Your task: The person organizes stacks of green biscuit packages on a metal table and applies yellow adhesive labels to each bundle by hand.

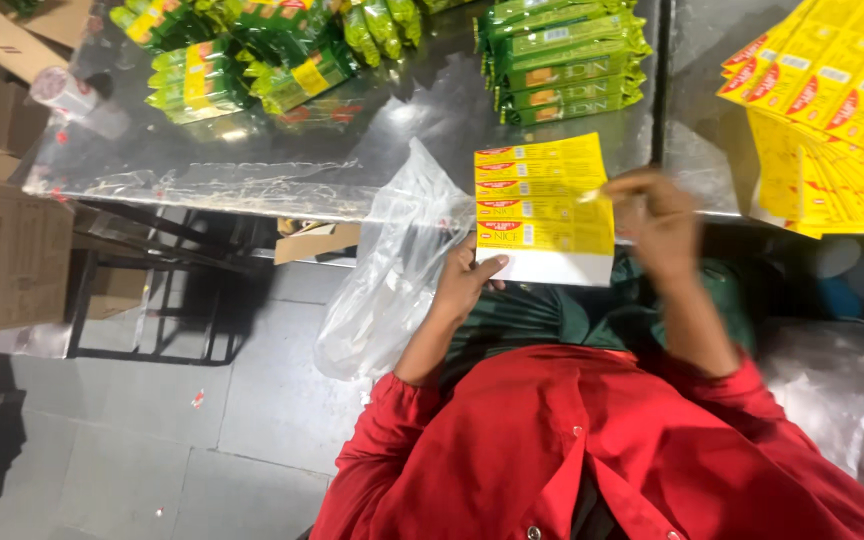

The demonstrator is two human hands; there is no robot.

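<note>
Yellow label sheet (pixel 544 208), printed in red-and-yellow strips with a white lower margin, sits at the centre of our view, just in front of the near edge of the steel table (pixel 252 150). Our left hand (pixel 464 282) is closed on the sheet's lower left corner, thumb over the front, and a clear plastic bag (pixel 392 270) hangs against the same hand. Our right hand (pixel 657 222) is at the sheet's right edge, fingers bent toward it; motion blur keeps us from telling whether it actually pinches the sheet. Red sleeves cover both our forearms. On the far part of the table lie stacked green packets (pixel 562 60) and a looser heap of green-and-yellow packets (pixel 242 50). At far right, more yellow sheets (pixel 832 110) are fanned out. A cardboard box (pixel 2 250) stands at left.
</note>
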